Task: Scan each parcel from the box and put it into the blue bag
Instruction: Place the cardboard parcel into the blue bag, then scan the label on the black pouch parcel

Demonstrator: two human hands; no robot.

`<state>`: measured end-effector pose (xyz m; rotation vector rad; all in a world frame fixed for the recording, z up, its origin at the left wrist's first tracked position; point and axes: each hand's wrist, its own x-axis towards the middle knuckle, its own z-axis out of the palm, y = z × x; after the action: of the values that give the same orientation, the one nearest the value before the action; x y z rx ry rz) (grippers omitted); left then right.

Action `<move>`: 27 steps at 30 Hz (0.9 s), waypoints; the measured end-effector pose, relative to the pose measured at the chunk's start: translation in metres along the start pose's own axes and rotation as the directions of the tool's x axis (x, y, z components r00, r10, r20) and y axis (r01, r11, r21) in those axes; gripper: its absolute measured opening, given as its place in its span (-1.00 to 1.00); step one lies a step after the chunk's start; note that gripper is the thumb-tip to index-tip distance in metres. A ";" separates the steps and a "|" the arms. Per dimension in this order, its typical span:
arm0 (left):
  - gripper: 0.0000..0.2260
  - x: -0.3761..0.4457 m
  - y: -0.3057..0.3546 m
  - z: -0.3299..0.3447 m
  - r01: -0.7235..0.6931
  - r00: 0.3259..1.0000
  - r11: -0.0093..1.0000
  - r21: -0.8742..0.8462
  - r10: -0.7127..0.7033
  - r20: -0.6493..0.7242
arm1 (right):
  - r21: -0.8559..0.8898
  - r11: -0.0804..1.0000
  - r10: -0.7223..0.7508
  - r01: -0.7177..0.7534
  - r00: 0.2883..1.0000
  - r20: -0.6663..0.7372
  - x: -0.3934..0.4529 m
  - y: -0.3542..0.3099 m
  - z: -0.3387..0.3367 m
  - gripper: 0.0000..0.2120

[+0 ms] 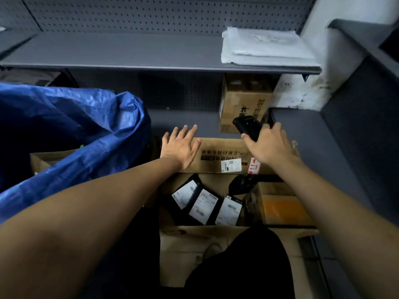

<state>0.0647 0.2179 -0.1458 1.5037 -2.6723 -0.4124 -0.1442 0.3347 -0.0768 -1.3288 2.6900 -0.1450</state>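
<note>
Blue bag (71, 126) slumped open at nine o'clock. Left hand (180, 147) flat, fingers spread, empty, over the far flap of the box (218, 156). Black parcels (205, 203) with white labels lie inside the box at six o'clock. Right hand (267, 145), at two o'clock, grips a black scanner (247, 126), probably pointing away.

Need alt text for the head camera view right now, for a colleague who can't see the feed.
Seen from above, a person's right hand holds a black scanner while the open left hand reaches over the far flap of an open cardboard box holding black labelled parcels. A crumpled blue bag sits to the left.
</note>
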 end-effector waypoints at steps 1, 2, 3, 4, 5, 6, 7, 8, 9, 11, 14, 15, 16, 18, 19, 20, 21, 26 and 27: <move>-0.47 0.001 0.001 0.009 0.000 1.000 1.000 0.005 0.000 0.013 | -0.009 1.000 0.001 -0.001 1.000 0.016 0.002 0.004 0.007 -0.25; -0.47 0.002 0.001 0.016 -0.003 1.000 1.000 0.011 0.003 0.021 | -0.016 1.000 -0.001 0.001 1.000 0.025 0.003 0.007 0.013 -0.25; -0.47 0.003 0.002 0.026 -0.004 0.999 1.000 0.014 0.003 0.036 | -0.014 1.000 -0.003 0.004 0.999 0.037 0.006 0.011 0.022 -0.25; -0.47 0.004 0.002 0.034 -0.001 0.999 1.000 0.014 0.000 0.049 | -0.004 1.000 -0.006 0.006 0.999 0.048 0.008 0.015 0.030 -0.25; -0.47 0.004 0.003 0.042 -0.001 0.998 1.000 0.019 -0.001 0.060 | 0.010 1.000 -0.013 0.012 0.998 0.058 0.010 0.019 0.039 -0.26; -0.47 0.005 0.003 0.050 0.000 0.997 1.000 0.026 -0.002 0.073 | 0.021 1.000 -0.015 0.014 0.997 0.072 0.012 0.022 0.047 -0.26; -0.47 0.005 0.002 0.059 0.002 0.996 0.999 0.036 -0.005 0.093 | 0.024 1.000 -0.014 0.012 0.996 0.091 0.013 0.025 0.056 -0.27; -0.47 0.005 0.001 0.068 0.001 0.994 0.999 0.049 -0.006 0.109 | 0.022 1.000 -0.015 0.013 0.994 0.107 0.015 0.028 0.064 -0.28; -0.47 0.005 0.000 0.077 0.000 0.992 0.998 0.061 -0.007 0.125 | 0.014 1.000 -0.019 0.017 0.992 0.122 0.016 0.030 0.072 -0.28; -0.47 0.005 -0.002 0.097 0.005 0.986 0.997 0.075 -0.017 0.164 | -0.004 1.000 -0.023 0.024 0.988 0.154 0.020 0.035 0.088 -0.29; -0.47 0.004 -0.006 0.123 0.020 0.976 0.996 0.084 -0.038 0.214 | -0.025 0.999 -0.035 0.040 0.981 0.190 0.024 0.042 0.109 -0.31; -0.47 0.003 -0.007 0.131 0.026 0.973 0.996 0.087 -0.045 0.225 | -0.028 0.998 -0.044 0.050 0.980 0.195 0.025 0.044 0.116 -0.30; -0.48 0.003 -0.008 0.140 0.028 0.970 0.995 0.096 -0.051 0.237 | -0.031 0.998 -0.054 0.062 0.979 0.196 0.027 0.045 0.124 -0.30; -0.47 0.003 -0.010 0.158 0.030 0.961 0.991 0.131 -0.065 0.267 | -0.031 0.996 -0.072 0.080 0.975 0.209 0.029 0.049 0.138 -0.28; -0.46 0.003 -0.012 0.168 0.037 0.959 0.988 0.148 -0.077 0.274 | -0.027 0.996 -0.081 0.089 0.971 0.223 0.032 0.050 0.146 -0.27; -0.46 0.003 -0.014 0.176 0.048 0.957 0.986 0.160 -0.092 0.275 | -0.020 0.995 -0.088 0.095 0.967 0.239 0.033 0.051 0.153 -0.27; -0.45 0.003 -0.015 0.183 0.058 0.957 0.984 0.166 -0.102 0.272 | -0.008 0.995 -0.095 0.100 0.964 0.249 0.034 0.052 0.159 -0.27; -0.45 0.003 -0.020 0.218 0.109 0.944 0.972 0.208 -0.167 0.286 | 0.023 0.994 -0.106 0.103 0.955 0.276 0.044 0.058 0.190 -0.26; -0.44 0.003 -0.021 0.224 0.117 0.939 0.970 0.215 -0.178 0.292 | 0.025 0.994 -0.109 0.106 0.954 0.279 0.045 0.059 0.194 -0.25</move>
<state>0.0422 0.2511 -0.3670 1.8469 -2.9190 -0.4395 -0.1850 0.3293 -0.2808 -1.3774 2.3812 0.0193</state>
